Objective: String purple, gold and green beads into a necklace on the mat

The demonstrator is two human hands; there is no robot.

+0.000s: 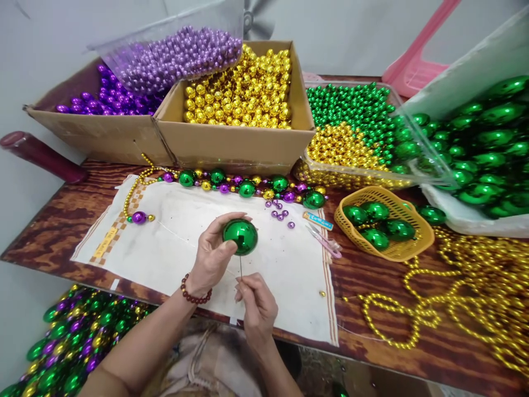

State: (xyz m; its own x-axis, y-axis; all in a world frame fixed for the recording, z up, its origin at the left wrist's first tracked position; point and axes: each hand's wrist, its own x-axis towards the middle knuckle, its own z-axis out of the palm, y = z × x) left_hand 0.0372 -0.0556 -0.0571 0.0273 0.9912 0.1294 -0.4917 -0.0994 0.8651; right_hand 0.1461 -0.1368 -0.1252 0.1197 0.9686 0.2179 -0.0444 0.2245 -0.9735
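Note:
My left hand [211,252] grips a large shiny green ball [240,236] over a white cloth [165,248]. Just below it, my right hand [255,303] pinches a thin needle [240,267] that points up into the underside of the ball. A partly strung strand of gold, purple and green beads [231,186] curves along the far edge of the cloth and ends at a purple bead [139,217] on the left. A thin thread runs across the cloth toward my hands.
Cardboard boxes of purple beads [103,102] and gold beads [239,91] stand behind. A tray of green and gold beads [351,129], a yellow basket of green balls [382,223], small snips [324,240] and gold strands [454,298] lie right. Mixed strands [70,336] pile lower left.

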